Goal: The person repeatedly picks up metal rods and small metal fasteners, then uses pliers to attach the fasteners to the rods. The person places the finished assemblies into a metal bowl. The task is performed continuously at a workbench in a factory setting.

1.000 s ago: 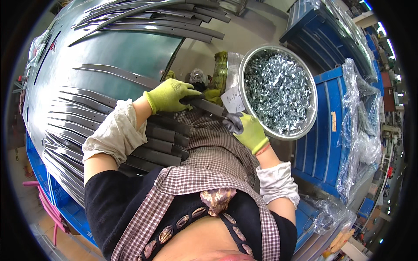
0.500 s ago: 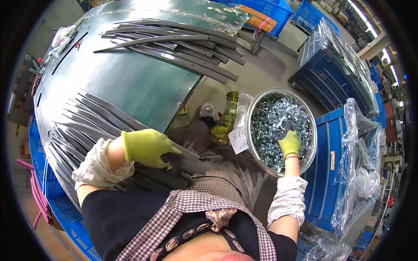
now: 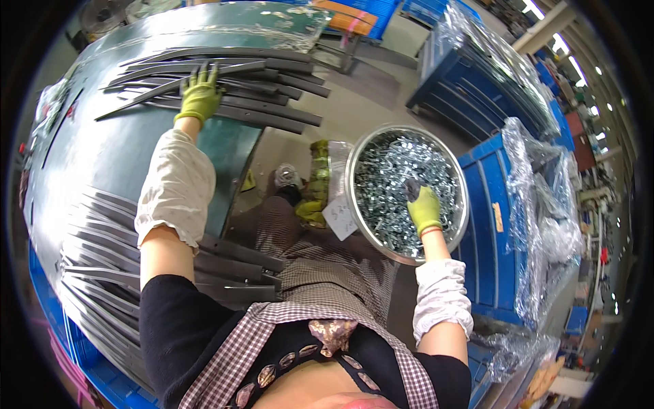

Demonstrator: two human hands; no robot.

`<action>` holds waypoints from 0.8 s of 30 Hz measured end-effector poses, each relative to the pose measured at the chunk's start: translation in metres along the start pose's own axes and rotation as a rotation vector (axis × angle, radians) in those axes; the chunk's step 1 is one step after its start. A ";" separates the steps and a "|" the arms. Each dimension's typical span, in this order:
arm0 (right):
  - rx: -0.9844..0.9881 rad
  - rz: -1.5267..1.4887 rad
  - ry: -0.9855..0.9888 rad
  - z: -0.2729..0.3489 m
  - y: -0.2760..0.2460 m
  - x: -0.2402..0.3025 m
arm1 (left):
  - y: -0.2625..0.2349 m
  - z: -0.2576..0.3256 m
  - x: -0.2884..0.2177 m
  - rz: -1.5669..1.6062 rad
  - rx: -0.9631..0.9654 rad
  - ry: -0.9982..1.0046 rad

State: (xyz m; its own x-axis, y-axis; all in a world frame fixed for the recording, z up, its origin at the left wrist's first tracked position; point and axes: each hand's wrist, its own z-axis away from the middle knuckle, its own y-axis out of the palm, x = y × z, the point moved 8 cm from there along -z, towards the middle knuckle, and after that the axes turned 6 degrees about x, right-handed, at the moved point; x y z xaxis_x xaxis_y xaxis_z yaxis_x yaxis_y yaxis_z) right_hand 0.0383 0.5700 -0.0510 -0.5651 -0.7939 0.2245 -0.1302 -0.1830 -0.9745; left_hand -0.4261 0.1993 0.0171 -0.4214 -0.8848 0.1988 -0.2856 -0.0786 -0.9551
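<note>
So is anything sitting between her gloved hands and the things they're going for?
Nothing visible. The left hand already lies on the far pile of dark metal strips, and the right hand is down in the metal bowl among the small silver parts.

I see bare green counter (image 3: 129, 157) between the far strips (image 3: 225, 88) at 11 o'clock and the near strips (image 3: 136, 252) at 8 o'clock; a grip could pass there. My left hand (image 3: 199, 95) lies on the far strips. At 2 o'clock the bowl (image 3: 354, 204) brims with metal parts (image 3: 388, 170), my right hand (image 3: 424, 208) in them. Blue crates (image 3: 490, 225) wall off 3 o'clock. Grey floor (image 3: 368, 109) lies open at 12.
</note>
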 end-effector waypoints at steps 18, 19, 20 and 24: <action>0.091 -1.220 0.048 0.025 -0.014 0.006 | -0.051 0.128 -0.030 0.355 -0.097 0.459; 0.100 -1.227 0.071 0.029 -0.018 0.010 | -0.065 0.140 -0.043 0.403 -0.141 0.508; 0.110 -1.233 0.095 0.034 -0.021 0.013 | -0.058 0.144 -0.053 0.385 -0.023 0.491; 0.169 -1.306 0.094 0.047 -0.016 0.006 | -0.057 0.205 -0.115 0.245 0.192 0.748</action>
State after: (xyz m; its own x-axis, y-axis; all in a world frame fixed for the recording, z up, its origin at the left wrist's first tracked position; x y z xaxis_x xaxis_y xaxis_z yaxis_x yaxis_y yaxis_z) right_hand 0.0754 0.5403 -0.0336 -0.1573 0.0628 0.9856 -0.5204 -0.8535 -0.0286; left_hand -0.1853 0.2117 0.0034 -0.9365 -0.3507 0.0082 0.0136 -0.0596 -0.9981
